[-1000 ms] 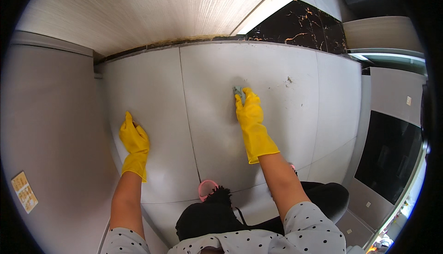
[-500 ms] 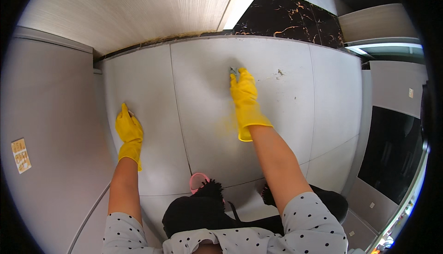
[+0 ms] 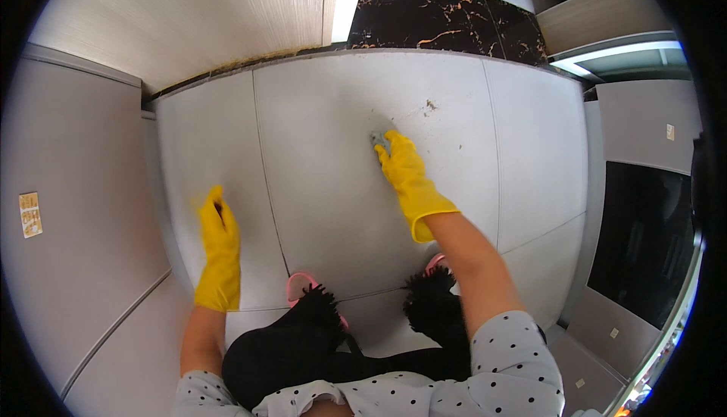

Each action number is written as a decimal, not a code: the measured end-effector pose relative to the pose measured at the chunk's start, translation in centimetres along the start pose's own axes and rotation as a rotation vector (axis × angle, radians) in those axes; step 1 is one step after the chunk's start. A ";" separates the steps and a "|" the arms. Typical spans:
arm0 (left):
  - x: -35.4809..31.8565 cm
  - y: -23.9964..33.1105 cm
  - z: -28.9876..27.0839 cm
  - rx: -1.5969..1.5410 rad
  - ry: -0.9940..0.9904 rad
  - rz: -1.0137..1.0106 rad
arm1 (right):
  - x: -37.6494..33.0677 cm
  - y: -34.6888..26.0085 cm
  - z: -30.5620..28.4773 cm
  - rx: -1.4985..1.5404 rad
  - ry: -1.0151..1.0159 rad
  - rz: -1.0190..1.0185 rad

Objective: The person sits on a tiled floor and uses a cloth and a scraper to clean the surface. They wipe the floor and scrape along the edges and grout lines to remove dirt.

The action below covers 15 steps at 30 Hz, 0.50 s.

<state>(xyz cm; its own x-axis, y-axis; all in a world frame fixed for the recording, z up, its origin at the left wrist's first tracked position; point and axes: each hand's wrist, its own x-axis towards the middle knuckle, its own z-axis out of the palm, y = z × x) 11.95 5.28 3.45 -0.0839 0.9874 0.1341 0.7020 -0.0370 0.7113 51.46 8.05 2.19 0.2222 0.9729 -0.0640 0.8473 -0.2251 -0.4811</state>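
Grey-tiled floor (image 3: 344, 212), bounded at the left by grey cabinet fronts (image 3: 76, 167) and at the far edge by a wood-grain panel (image 3: 212, 15) and a dark, orange-veined marbled strip (image 3: 432, 19). Yellow gloves worn on both hands. A crumpled grey cloth (image 3: 379, 140) is held bunched in the narrow grip of the right hand (image 3: 401, 167), apparently against the floor, right of the long tile joint. The left hand (image 3: 219, 231) is placed near the left cabinets, fingers curled; fingertips blurred, so whether anything is held there, or the floor touched, cannot be told. A small patch of dark debris (image 3: 431, 105) is noted just beyond the cloth, to the right, with specks scattered around it. Floor wiping is judged to be the step in hand. For the next move, the cloth would need to be carried far and right, pressed flat, and the debris gathered without being scattered.
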 end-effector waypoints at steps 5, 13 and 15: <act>-9.1 5.5 1.3 -0.161 -0.170 -0.070 | -3.7 -1.8 -4.3 -0.052 -0.675 -0.240; -12.1 13.6 1.3 -0.246 -0.593 -0.127 | 1.8 1.5 -4.0 -0.024 -0.527 -0.126; -11.8 16.0 1.5 -0.214 -0.621 -0.086 | 3.1 1.8 -4.9 0.100 -0.516 -0.058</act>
<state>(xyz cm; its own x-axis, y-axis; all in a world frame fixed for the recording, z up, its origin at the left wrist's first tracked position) 25.21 -6.78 12.24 0.3353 0.8908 -0.3066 0.5495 0.0794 0.8317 56.05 10.37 5.40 -0.1115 0.8886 -0.4450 0.7955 -0.1886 -0.5758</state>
